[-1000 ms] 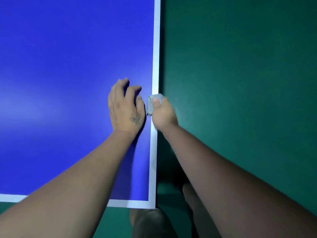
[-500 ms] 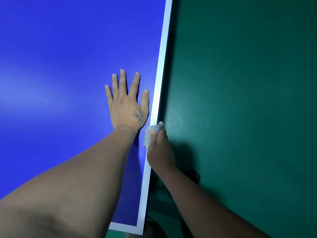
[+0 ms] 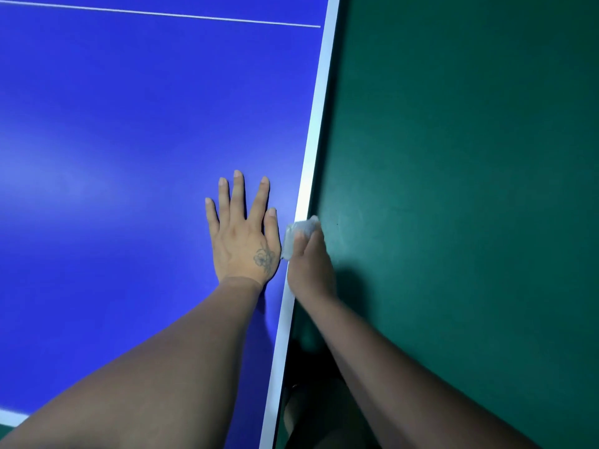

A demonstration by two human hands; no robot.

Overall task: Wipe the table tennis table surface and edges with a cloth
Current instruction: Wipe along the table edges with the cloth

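The blue table tennis table (image 3: 129,140) fills the left of the view, with a white stripe along its right edge (image 3: 316,134). My left hand (image 3: 244,236) lies flat on the blue surface, fingers straight and spread, just left of that stripe. My right hand (image 3: 308,267) grips a small pale cloth (image 3: 299,230) and holds it against the table's right edge, thumb on top and the fingers down the side, out of sight.
Green floor (image 3: 470,205) spans the whole right side beyond the table edge. A thin white line (image 3: 162,14) crosses the table near the top of the view. The near end's white stripe (image 3: 11,416) shows at bottom left.
My left hand went from curled to flat with straight fingers. My right hand and the cloth have slid further along the side edge, away from the near corner, which has left the view.
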